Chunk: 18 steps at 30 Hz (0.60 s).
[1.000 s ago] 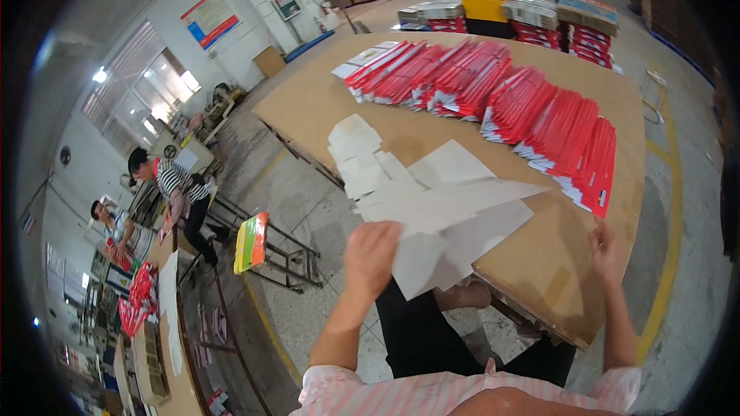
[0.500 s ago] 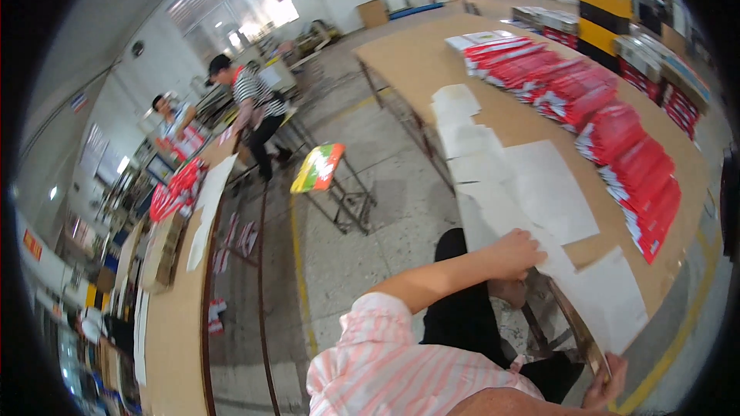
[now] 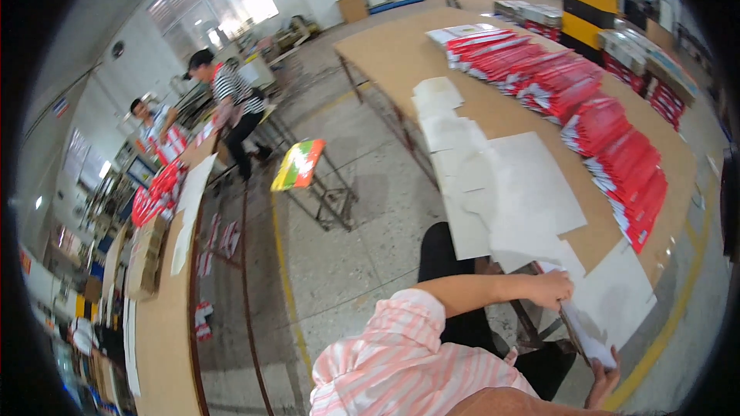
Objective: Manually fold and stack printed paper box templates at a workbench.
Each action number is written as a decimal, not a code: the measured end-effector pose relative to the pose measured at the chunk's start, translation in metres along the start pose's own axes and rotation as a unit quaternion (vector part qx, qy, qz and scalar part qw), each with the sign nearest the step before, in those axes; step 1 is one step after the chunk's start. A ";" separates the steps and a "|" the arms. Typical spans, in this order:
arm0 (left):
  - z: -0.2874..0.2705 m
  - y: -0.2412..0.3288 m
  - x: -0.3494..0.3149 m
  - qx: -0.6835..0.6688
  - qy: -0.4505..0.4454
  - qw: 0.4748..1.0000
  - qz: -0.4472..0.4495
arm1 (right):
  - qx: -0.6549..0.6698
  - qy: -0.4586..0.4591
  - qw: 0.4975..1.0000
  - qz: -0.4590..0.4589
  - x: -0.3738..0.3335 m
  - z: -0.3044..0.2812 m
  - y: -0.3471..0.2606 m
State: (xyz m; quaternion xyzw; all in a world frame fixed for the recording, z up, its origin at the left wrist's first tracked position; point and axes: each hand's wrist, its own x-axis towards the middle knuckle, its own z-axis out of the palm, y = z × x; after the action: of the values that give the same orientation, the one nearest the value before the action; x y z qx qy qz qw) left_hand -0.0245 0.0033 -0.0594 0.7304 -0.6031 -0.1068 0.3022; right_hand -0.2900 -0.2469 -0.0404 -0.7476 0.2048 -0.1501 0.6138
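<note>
White paper sheets [image 3: 532, 185] lie overlapping along the near edge of the brown-topped table [image 3: 632, 162]. My left hand [image 3: 551, 289] is closed at that edge, gripping a narrow white sheet [image 3: 584, 331]. Lower down, by the near corner, my right hand [image 3: 603, 381] holds the other end of this sheet, thumb on top; part of its fingers is hidden. Another white sheet [image 3: 620, 289] lies flat just beyond my hands. Across the table, a long row of red-and-white packets [image 3: 582, 81] fans out in overlapping bunches.
A stool [image 3: 331, 208] with a green-and-orange packet [image 3: 299, 163] on it stands left of my table. Further left runs another long table [image 3: 173, 323] with red packets [image 3: 162, 192], where two people work. A yellow-and-black pillar [image 3: 590, 15] rises behind the stacked boxes at right.
My left hand has moved right and down along the table edge, nearer my right hand. A narrow white sheet now spans between both hands. The view has shifted slightly.
</note>
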 end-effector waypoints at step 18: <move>-0.026 -0.001 -0.035 0.074 0.218 0.956 -0.182 | 0.027 0.235 0.965 0.115 -0.028 0.021 -0.032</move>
State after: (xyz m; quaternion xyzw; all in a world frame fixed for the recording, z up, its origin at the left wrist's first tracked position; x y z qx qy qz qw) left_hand -0.0190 0.0446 -0.0470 0.8538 -0.3853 0.0463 0.3471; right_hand -0.3003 -0.2097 -0.0126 -0.6460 0.4235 -0.2558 0.5813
